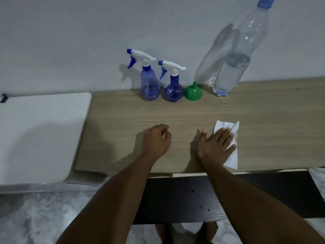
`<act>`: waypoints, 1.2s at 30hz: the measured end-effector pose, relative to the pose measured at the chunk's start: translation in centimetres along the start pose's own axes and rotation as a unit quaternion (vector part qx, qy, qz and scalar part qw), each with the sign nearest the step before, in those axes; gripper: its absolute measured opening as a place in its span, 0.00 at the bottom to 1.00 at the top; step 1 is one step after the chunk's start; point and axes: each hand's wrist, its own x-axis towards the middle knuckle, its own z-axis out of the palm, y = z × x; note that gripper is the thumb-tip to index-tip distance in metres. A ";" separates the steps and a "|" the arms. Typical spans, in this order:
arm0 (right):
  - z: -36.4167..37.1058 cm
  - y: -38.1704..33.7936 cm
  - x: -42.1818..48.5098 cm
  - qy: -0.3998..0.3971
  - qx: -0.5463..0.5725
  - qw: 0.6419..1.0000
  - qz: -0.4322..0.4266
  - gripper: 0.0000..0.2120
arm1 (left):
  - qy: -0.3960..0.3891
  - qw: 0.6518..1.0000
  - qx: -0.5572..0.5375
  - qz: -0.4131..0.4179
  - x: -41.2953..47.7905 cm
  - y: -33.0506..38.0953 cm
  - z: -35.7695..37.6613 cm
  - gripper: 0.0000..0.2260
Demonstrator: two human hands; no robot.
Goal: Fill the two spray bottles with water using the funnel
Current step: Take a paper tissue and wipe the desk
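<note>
1. While the right hand lies flat, its fingers are straight and spread apart, pressing on a white tissue near the front of the wooden table.
2. The left hand rests on the table, apart from the tissue. Its fingers curl loosely and hold nothing.
3. Far back by the wall stand the tall spray bottle and the round spray bottle, side by side. Both have their spray tops on and look almost empty.
4. The green funnel sits wide side down, just beside the round one.
5. The big water bottle stands past the funnel, about half full, with its cap on.
6. I think the spray bottles are light and tip easily, so hold one by its belly while twisting the top. The funnel is light and stiff; pinch its rim. The big bottle is probably heavy and may squash, so hold it low.
</note>
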 end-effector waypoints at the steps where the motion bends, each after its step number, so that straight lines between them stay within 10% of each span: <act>1: 0.6 -1.1 -0.9 -0.003 0.005 1.000 0.008 0.41 | 0.016 1.000 -0.018 -0.015 -0.1 -0.9 -0.9 0.09; 14: 7.6 -15.1 -11.8 -0.070 -0.028 0.982 -0.174 0.41 | 0.124 0.979 -0.025 -0.158 -2.7 -11.5 -11.3 0.09; 26: 5.3 -6.6 -9.0 -0.145 -0.153 0.702 -0.681 0.35 | 0.144 0.972 -0.032 -0.185 -5.1 -7.6 -8.7 0.09; 36: -0.9 5.6 -3.8 -0.137 -0.154 0.683 -0.701 0.40 | 0.112 0.979 -0.040 -0.166 -9.1 1.5 -0.4 0.08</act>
